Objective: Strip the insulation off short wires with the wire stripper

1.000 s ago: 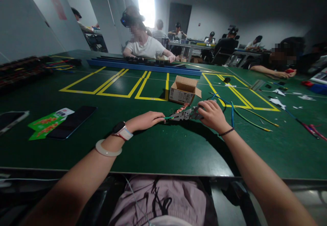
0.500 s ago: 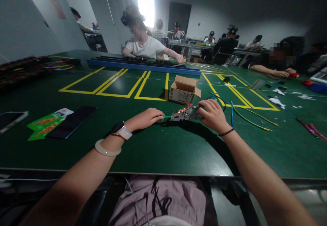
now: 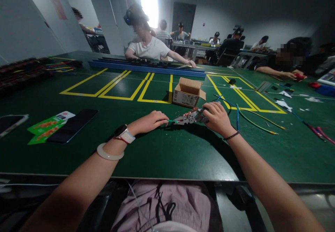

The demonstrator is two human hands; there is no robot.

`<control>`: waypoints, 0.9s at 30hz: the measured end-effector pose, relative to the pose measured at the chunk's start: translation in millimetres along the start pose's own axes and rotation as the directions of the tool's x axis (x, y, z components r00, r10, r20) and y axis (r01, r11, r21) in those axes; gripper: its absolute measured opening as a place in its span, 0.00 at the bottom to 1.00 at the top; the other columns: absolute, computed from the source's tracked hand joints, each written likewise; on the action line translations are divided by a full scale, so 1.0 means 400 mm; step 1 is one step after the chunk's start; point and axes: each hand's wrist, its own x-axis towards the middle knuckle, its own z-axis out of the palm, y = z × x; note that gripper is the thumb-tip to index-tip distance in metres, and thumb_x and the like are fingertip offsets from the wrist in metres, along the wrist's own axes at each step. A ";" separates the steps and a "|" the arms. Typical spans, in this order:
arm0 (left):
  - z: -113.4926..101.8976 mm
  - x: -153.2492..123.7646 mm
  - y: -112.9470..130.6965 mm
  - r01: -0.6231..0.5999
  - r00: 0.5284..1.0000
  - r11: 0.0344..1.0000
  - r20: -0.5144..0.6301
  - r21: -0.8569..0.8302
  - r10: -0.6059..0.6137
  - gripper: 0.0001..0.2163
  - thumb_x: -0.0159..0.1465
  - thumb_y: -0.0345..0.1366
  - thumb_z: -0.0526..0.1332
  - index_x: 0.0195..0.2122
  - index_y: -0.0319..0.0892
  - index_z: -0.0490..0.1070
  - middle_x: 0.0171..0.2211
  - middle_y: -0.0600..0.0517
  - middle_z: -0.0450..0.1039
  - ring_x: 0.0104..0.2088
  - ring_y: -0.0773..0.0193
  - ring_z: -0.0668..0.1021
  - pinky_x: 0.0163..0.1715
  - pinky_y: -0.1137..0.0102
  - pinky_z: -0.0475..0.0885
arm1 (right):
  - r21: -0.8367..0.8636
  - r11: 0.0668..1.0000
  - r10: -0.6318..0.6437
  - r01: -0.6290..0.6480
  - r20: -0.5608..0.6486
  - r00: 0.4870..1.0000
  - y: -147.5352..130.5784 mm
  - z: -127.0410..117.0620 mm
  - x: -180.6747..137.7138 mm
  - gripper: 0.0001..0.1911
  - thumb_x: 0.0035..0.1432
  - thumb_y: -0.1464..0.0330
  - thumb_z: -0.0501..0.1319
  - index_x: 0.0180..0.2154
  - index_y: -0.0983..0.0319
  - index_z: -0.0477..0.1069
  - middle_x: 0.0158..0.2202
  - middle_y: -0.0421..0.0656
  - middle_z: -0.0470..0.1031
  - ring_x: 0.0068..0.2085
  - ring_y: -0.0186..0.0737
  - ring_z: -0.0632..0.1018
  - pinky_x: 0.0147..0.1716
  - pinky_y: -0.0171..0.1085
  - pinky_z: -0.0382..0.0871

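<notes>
Between the fingers of my left hand (image 3: 154,121) is pinched a short green wire (image 3: 171,121), its free end pointing right. My right hand (image 3: 216,117) is wrapped around the handles of grey wire strippers (image 3: 191,117). Their jaws point left and meet the wire close to my left fingertips; whether they are fully closed on it is too small to tell. A tangle of bare copper strands (image 3: 193,110) lies just behind the jaws. The wire strippers' handles are mostly hidden in my right hand.
An open cardboard box (image 3: 186,94) stands just beyond the strippers. Blue wires (image 3: 238,116) and yellow-green wires (image 3: 259,125) lie to the right. On the left are a dark phone (image 3: 74,125) and a green packet (image 3: 44,129). A co-worker (image 3: 149,46) sits across the green table (image 3: 125,165).
The strippers' jaws have tilted slightly at the green wire. My hands stay nearly in place. The co-worker's hand across the table has moved to the right.
</notes>
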 end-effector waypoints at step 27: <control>-0.007 -0.007 0.016 -0.161 0.980 0.985 -0.105 0.060 0.166 0.15 0.70 0.41 0.51 0.44 0.40 0.74 0.37 0.49 0.75 0.38 0.61 0.69 0.45 0.66 0.58 | 0.057 0.998 -0.039 0.029 0.183 0.982 -0.014 -0.006 0.011 0.14 0.50 0.77 0.57 0.41 0.62 0.69 0.48 0.49 0.72 0.45 0.47 0.69 0.45 0.42 0.60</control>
